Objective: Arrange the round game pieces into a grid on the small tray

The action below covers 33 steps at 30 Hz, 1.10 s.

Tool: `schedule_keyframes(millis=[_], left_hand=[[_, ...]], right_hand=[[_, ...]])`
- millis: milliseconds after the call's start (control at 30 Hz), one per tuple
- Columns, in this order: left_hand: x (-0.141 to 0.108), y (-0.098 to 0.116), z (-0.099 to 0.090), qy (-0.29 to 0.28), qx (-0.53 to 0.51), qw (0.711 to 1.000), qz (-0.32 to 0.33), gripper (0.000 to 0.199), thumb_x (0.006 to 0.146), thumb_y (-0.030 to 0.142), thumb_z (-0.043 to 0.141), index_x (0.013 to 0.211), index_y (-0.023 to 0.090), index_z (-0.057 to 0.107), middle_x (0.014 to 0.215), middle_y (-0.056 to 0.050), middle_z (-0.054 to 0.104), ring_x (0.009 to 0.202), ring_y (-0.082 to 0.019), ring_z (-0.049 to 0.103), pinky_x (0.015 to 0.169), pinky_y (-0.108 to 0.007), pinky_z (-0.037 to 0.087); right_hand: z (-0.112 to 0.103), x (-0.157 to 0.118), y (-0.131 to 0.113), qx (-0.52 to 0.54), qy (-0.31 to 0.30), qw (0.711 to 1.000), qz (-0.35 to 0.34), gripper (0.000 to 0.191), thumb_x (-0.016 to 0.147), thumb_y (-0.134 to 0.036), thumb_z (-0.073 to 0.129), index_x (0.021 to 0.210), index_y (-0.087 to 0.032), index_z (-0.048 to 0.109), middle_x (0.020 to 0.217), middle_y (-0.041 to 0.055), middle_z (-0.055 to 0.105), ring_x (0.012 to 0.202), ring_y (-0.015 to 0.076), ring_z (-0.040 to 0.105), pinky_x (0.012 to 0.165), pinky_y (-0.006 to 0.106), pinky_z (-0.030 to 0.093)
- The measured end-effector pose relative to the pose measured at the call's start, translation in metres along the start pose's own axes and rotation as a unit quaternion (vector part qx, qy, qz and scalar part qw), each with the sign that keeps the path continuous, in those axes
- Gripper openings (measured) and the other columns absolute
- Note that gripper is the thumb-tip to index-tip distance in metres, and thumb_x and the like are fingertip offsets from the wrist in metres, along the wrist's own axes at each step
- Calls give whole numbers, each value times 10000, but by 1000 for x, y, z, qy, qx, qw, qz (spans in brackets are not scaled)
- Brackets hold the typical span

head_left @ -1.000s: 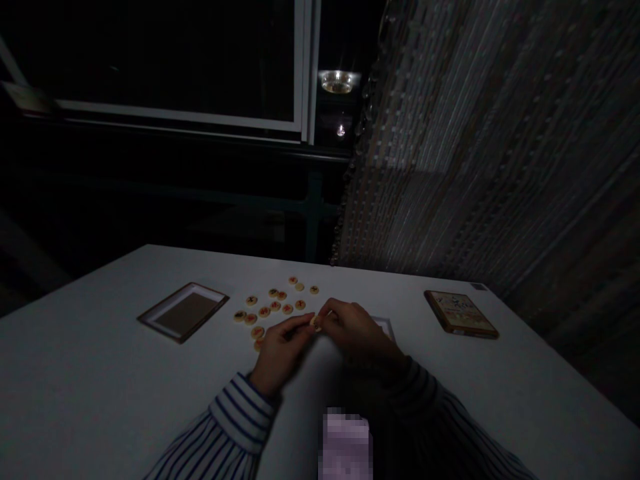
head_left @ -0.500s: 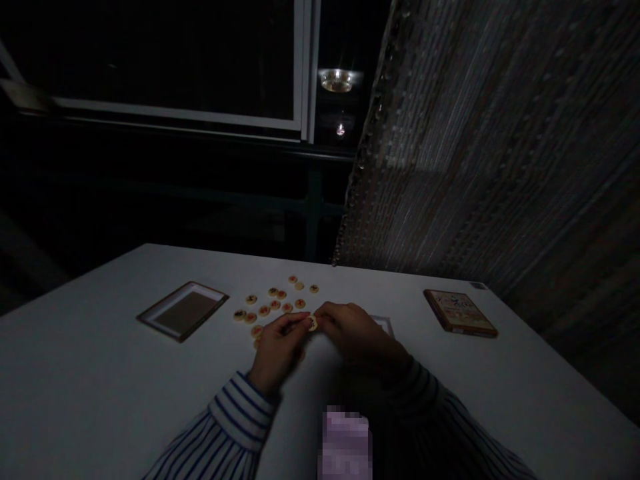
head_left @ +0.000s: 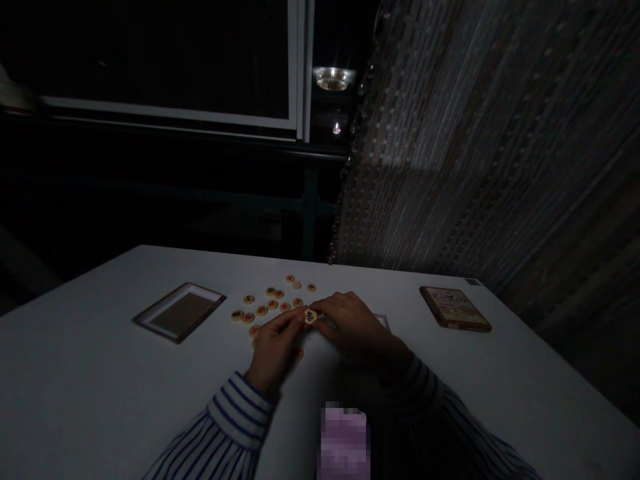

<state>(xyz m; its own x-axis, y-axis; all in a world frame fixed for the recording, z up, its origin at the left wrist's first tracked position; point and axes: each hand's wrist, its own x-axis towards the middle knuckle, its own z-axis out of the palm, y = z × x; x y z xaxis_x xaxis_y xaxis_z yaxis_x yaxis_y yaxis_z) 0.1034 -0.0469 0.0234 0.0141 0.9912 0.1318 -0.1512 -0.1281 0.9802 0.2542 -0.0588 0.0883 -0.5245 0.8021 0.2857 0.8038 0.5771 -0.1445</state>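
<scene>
Between the fingertips of both hands is a round Chinese chess piece (head_left: 311, 317), its dark character facing up toward me. My left hand (head_left: 276, 343) pinches it from the left with thumb and fingers. From the right, my right hand (head_left: 350, 327) has its fingers closed at the piece's other edge. Several more Chinese chess pieces (head_left: 262, 311), with red or dark characters, lie scattered on the white table just beyond and left of my left hand. A few of them are partly hidden by that hand. Behind my right hand, the corner of a pale-edged flat thing (head_left: 383, 320) shows.
An open shallow box part (head_left: 181, 312) lies on the white table (head_left: 90, 360) at left. On the right rests a closed flat box (head_left: 455, 308) with a printed cover. A bead curtain (head_left: 440, 167) hangs behind the table's right side, and a dark window stands behind.
The held piece has turned so that its character shows more fully to me. My fingers have shifted slightly around it. The whole view has moved a little.
</scene>
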Motion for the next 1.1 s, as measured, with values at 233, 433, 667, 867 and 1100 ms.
schedule_keyframes(millis=[233,433,667,867,1100], left_hand=[[0,0,-2,-23,-11,1000,-16,327,681,382,639,902,143,663,916,-74,690,883,-190,614,839,-312,452],[-3,6,2,-30,1,999,-11,306,684,371,636,883,141,668,900,-70,694,872,-187,618,830,-304,463],[-5,3,7,-47,53,997,-25,336,688,372,627,941,153,654,878,-69,698,828,-191,632,809,-326,478],[-10,-7,13,-100,162,980,55,247,709,331,596,900,197,678,948,-60,683,925,-201,602,869,-350,450],[-13,-19,14,-175,249,941,147,219,747,304,561,924,219,658,930,-55,667,873,-184,592,823,-333,460]], right_hand=[[-5,-2,-2,-10,1,1000,-8,267,861,-315,454,1069,-181,555,956,66,636,946,186,524,815,318,307],[-12,-5,-1,-14,1,1000,-24,255,862,-307,458,1057,-186,568,933,63,646,917,175,537,811,311,303],[-18,-10,18,-27,20,999,-2,322,847,-358,466,1087,-163,557,991,74,634,946,186,534,851,325,290],[-25,-17,38,-37,10,998,52,324,822,-358,489,1075,-173,573,929,68,646,891,179,562,831,307,311],[-25,-21,50,-28,-7,996,82,303,803,-332,506,1043,-171,596,952,68,646,901,182,562,810,278,339]])
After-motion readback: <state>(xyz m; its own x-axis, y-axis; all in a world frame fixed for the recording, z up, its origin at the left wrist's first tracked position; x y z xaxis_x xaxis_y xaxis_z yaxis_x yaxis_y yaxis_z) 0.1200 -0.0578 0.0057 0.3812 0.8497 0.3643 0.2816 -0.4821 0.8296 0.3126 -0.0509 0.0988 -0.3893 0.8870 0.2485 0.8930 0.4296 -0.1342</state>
